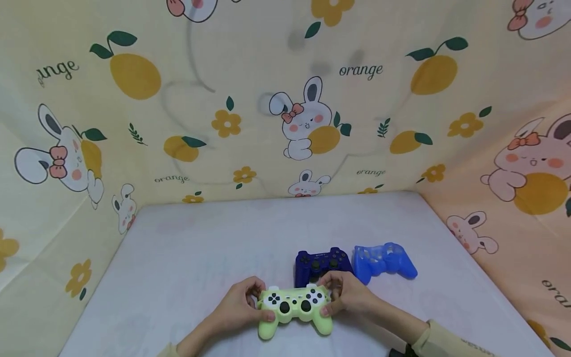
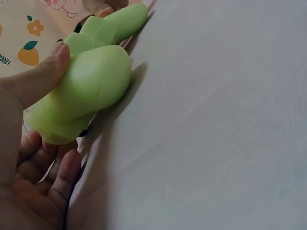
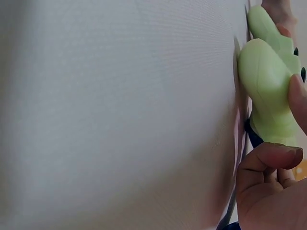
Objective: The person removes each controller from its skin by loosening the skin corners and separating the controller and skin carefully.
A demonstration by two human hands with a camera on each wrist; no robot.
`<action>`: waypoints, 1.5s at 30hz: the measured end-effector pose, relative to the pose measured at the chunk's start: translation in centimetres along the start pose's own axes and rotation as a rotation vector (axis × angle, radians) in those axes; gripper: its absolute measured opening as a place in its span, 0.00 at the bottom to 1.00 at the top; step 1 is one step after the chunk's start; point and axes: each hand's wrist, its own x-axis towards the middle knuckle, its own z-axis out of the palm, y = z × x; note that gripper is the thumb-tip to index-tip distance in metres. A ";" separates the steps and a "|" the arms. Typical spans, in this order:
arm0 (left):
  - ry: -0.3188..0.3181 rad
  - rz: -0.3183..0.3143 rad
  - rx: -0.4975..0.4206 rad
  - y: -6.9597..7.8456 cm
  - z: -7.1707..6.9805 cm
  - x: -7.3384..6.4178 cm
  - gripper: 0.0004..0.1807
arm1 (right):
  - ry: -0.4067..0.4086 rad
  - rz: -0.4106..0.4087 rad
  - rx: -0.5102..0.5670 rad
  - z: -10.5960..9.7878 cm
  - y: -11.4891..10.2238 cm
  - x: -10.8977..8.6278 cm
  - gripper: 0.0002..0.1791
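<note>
A game controller (image 1: 295, 308) with a white face sits in a pale green cover, its buttons and sticks facing up, close over the white table. My left hand (image 1: 238, 308) grips its left side, thumb on the front of the left handle and fingers behind it. On the other side my right hand (image 1: 350, 296) holds the right end, thumb at the handle and fingers by the upper corner. From the left wrist view, the green cover (image 2: 96, 79) shows smooth and rounded under the thumb. In the right wrist view the cover's handle (image 3: 264, 72) stands near the tabletop.
Just behind the held controller lies a dark blue controller (image 1: 322, 260), partly hidden by my right hand. Beside it on the right rests a translucent blue controller cover (image 1: 384, 262). Printed cloth walls (image 1: 250, 74) enclose the white table (image 1: 200, 243) at the back and sides.
</note>
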 end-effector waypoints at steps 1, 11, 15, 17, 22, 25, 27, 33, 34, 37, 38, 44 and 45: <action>0.005 0.006 -0.007 0.0 0.0 -0.1 0.26 | 0.001 0.003 0.002 0.1 0.0 0.0 0.29; 0.031 0.040 -0.103 -0.2 0.2 -0.6 0.25 | -0.019 -0.061 0.017 0.3 0.0 0.0 0.26; -0.011 0.033 -0.143 -0.1 0.3 -0.6 0.25 | -0.028 -0.081 -0.003 0.0 0.2 -0.1 0.27; -0.037 0.031 -0.154 -0.1 0.2 -0.5 0.25 | -0.023 -0.076 -0.004 0.0 0.2 -0.4 0.28; -0.073 0.052 -0.168 -0.2 -0.1 -0.6 0.24 | 0.004 -0.026 0.033 0.3 0.0 -0.9 0.29; -0.080 0.072 -0.188 -0.4 -0.2 -0.6 0.23 | 0.028 0.012 0.066 0.6 0.0 -0.9 0.30; -0.077 0.077 -0.194 -0.4 -0.2 -0.6 0.22 | 0.043 0.030 0.080 0.6 0.0 -1.0 0.29; -0.053 0.066 -0.161 -0.4 -0.3 -0.4 0.20 | 0.056 0.045 0.084 0.5 -0.1 -0.9 0.27; -0.050 0.060 -0.158 -0.4 -0.3 -0.4 0.19 | 0.058 0.044 0.081 0.5 -0.1 -1.0 0.27; -0.040 0.034 -0.147 -0.3 -0.3 -0.4 0.19 | 0.065 0.038 0.074 0.5 0.0 -1.0 0.27; -0.036 0.029 -0.147 -0.2 -0.3 -0.5 0.19 | 0.068 0.035 0.075 0.5 0.0 -1.0 0.27; -0.006 0.026 -0.110 0.0 -0.1 -0.8 0.17 | 0.091 0.030 0.086 0.7 0.5 -1.1 0.26; 0.002 0.029 -0.100 0.1 -0.1 -0.8 0.17 | 0.096 0.033 0.084 0.7 0.6 -1.0 0.25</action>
